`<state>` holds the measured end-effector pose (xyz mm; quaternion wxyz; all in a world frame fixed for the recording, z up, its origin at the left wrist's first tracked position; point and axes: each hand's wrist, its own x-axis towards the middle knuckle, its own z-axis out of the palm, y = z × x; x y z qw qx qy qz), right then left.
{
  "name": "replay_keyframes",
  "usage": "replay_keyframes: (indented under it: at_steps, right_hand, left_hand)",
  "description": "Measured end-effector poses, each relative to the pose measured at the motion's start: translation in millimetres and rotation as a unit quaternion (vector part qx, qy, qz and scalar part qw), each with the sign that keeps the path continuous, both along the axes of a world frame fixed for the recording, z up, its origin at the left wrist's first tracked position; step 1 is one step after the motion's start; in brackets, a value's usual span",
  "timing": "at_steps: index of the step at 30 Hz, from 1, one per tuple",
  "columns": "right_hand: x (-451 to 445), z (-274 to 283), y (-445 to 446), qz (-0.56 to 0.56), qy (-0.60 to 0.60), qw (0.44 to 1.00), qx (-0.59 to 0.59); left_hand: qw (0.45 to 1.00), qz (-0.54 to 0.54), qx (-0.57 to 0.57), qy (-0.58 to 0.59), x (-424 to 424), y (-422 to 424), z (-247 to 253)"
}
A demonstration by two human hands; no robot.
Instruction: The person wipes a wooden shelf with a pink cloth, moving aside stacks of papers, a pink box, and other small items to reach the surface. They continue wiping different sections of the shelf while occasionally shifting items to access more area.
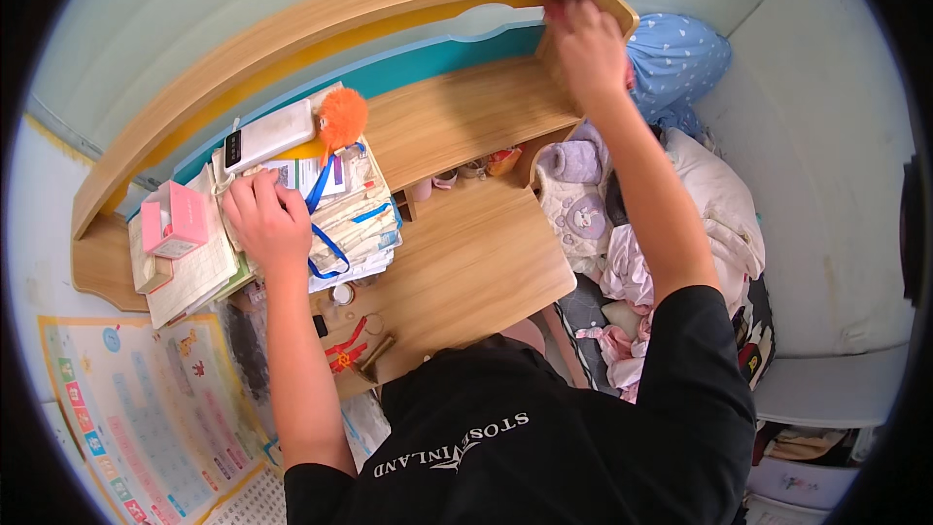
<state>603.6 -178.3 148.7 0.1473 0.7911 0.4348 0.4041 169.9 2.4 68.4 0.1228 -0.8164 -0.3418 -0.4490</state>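
My left hand (268, 222) rests with bent fingers on a tall pile of books and papers (357, 226) at the left of the desk's upper shelf (466, 113). Just beyond its fingers lies a white power bank (271, 135), with an orange pompom (342, 117) beside it. A blue lanyard (329, 244) trails down the pile. At the shelf's right end, my right hand (589, 44) reaches up against the side panel, slightly blurred. A red cloth (555, 9) shows past its fingers, mostly hidden by the hand.
A pink box (175, 219) stands left of the pile. The wooden desktop (466, 255) carries a red ribbon (347, 354) and a small round jar (341, 294). Small items sit beneath the shelf, including an orange packet (503, 160). Clothes and bedding (714, 197) are heaped at right.
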Motion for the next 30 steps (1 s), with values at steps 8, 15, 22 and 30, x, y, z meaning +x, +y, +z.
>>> replay_keyframes:
  at_steps: [8, 15, 22, 30]
  right_hand:
    - [30, -17, -10, 0.081, -0.100, 0.991, 0.040]
    - [29, -13, 9, 0.017, -0.121, 0.992, 0.007]
    - [30, -8, 0, 0.066, -0.105, 0.992, 0.026]
    - [31, -37, 17, 0.038, -0.137, 0.988, 0.061]
  left_hand:
    - [1.000, -0.010, -0.012, -0.002, 6, 1, 0]
    - [1.000, -0.008, 0.000, -0.006, 4, 0, 1]
    - [1.000, -0.008, 0.001, -0.014, 5, 0, 1]
    - [1.000, -0.009, 0.006, -0.016, 6, 0, 2]
